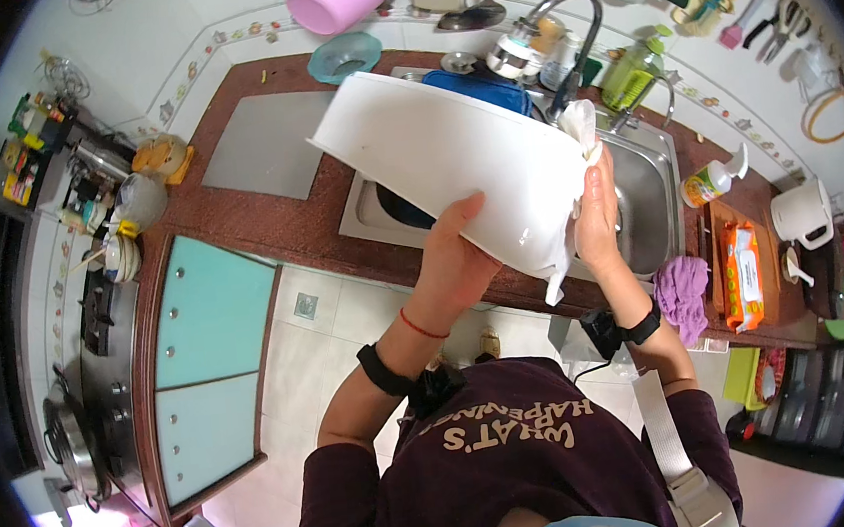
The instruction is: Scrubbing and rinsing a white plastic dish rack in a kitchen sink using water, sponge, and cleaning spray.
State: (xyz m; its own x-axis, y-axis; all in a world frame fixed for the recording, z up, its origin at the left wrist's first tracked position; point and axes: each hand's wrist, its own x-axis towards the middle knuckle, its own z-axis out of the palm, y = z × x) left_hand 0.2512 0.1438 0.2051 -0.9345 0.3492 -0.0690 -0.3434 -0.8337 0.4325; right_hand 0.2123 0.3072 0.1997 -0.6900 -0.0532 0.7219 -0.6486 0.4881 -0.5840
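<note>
A white plastic bin is held tilted over the sink and counter. My left hand grips its near side, the thumb lying on the white surface. At its right end my right hand presses a white wet wipe or thin cloth against the bin, and part of this material hangs at the bottom corner. Behind the right hand lies the stainless steel sink basin. The bin hides part of the sink unit and the fingers of my left hand.
The faucet rises just behind the bin. A purple cloth, an orange wipes pack and a spray bottle stand or lie to the right. A grey mat and a glass bowl are on the left counter.
</note>
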